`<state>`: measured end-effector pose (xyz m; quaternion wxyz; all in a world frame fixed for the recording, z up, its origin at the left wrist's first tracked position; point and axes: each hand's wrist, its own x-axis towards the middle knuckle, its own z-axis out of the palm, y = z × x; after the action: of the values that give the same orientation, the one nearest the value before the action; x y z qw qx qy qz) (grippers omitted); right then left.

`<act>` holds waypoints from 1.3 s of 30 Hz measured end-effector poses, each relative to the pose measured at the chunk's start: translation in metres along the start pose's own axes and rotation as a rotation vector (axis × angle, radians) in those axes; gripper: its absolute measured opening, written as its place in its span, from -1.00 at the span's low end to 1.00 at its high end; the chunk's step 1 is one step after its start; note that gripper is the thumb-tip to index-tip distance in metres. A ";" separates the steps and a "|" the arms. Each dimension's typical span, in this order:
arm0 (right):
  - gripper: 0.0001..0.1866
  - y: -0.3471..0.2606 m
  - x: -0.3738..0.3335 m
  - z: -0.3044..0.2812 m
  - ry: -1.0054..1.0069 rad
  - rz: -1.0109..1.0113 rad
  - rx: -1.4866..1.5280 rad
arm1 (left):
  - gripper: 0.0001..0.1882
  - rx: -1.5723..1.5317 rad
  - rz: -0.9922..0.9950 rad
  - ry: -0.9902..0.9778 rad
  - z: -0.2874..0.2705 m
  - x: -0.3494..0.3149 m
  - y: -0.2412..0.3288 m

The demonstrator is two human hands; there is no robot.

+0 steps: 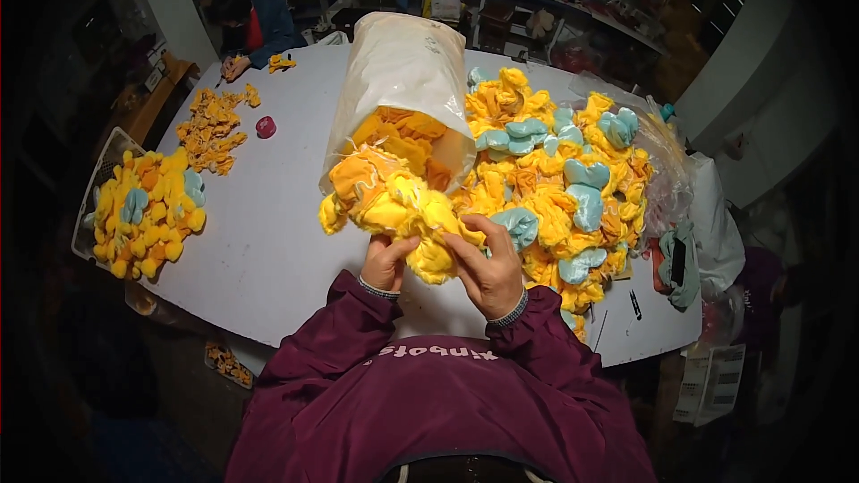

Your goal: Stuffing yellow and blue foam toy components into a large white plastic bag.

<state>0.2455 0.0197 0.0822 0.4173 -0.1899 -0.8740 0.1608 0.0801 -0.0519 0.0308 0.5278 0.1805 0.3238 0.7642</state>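
Between my hands is a yellow plush skin (433,258), soft and unstuffed-looking, just below the mouth of a large white plastic bag (403,63). My left hand (385,263) is closed, its thumb and fingers pinching the plush's left edge. From the right, my right hand (489,270) pinches the same piece between thumb and fingers. The bag lies on its side with orange and yellow plush pieces (369,181) spilling toward me. Where the held skin ends and the spilled ones begin is hard to make out.
A big heap of yellow plush skins with light-blue parts (586,206) covers the table's right side. At left stand a basket of yellow plush pieces (148,215), an orange plush pile (210,130) and a pink round container (266,127). A co-worker (255,27) sits at the far left. A black-handled tool (635,304) lies at right.
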 end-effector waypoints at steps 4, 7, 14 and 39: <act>-0.73 -0.001 0.007 -0.002 -0.001 -0.006 -0.173 | -0.46 0.004 0.057 -0.024 -0.018 0.005 -0.010; -0.78 0.002 0.010 0.001 -0.032 -0.064 -0.264 | -0.46 0.138 0.082 -0.017 -0.028 0.008 -0.014; -0.88 0.043 0.009 0.023 -0.150 -0.169 -0.520 | -0.44 0.581 0.157 0.065 -0.026 0.009 -0.016; -0.81 0.064 -0.025 0.030 -0.309 0.260 0.435 | -0.29 0.346 0.129 -0.089 -0.023 0.019 -0.035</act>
<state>0.2497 0.0607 0.0192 0.2862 -0.1799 -0.8405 0.4234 0.0835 -0.0330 -0.0112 0.4527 0.3226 0.4142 0.7207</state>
